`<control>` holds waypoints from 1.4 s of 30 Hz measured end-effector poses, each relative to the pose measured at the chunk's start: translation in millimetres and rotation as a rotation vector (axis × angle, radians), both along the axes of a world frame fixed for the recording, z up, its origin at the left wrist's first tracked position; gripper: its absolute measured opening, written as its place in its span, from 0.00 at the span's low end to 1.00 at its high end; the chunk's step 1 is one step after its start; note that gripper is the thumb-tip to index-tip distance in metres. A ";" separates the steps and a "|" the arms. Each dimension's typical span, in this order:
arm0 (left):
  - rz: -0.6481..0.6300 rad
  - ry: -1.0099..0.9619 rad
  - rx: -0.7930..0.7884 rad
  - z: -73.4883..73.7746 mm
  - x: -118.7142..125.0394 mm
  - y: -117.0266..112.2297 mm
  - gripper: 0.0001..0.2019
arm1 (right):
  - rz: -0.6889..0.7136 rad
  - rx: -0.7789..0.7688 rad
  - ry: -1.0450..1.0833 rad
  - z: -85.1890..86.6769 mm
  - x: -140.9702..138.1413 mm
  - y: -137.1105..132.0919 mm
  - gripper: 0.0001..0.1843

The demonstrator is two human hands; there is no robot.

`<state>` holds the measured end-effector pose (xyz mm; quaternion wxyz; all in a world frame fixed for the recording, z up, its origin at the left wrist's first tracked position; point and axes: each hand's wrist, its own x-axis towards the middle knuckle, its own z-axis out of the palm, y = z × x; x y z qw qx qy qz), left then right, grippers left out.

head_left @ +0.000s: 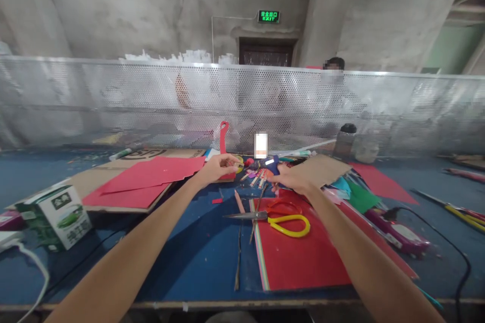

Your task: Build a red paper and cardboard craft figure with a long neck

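Left hand (217,167) grip pinches yellow item (239,164); right hand (293,177) grip: cannot tell; sign (269,16) reads EXIT.

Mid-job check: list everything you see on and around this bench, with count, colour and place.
table: one, blue, across the foreground
red paper stack: one, red, front centre
scissors: one, yellow handles, on the stack's far left corner
red sheets: several, red, on left cardboard
left cardboard: one, brown, left of centre
right cardboard: one, brown, beside right hand
carton: one, green and white, far left
purple tool: one, purple, right, black cable attached
screen: one, silver, perforated, behind table
exit sign: one, green, back wall
person: one, behind screen
left hand: one, bare, centre, pinching small yellow item
right hand: one, bare, centre, over small scraps
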<state>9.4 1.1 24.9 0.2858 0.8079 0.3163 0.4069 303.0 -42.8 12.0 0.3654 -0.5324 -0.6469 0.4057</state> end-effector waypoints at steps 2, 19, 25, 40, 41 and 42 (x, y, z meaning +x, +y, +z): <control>0.045 -0.012 0.007 1.1 0.8 -1.0 0.17 | 0.170 -0.058 -0.103 3.7 0.6 -8.1 0.13; 0.218 0.026 0.099 1.6 -5.1 3.9 0.15 | -0.136 0.318 -0.854 3.6 17.0 11.2 0.20; 0.109 0.079 0.080 -4.4 -2.7 4.3 0.15 | -0.044 0.138 -0.890 0.4 11.5 5.1 0.21; -0.039 0.104 -0.034 -5.8 5.0 -5.3 0.13 | 0.014 0.437 -0.739 -12.4 2.6 16.5 0.07; -0.042 0.105 -0.037 -5.6 6.0 -6.0 0.14 | 0.038 0.467 -0.723 -11.3 0.3 15.7 0.07; -0.043 0.105 -0.038 -5.4 7.0 -6.8 0.14 | 0.061 0.490 -0.699 -10.2 -2.4 14.3 0.08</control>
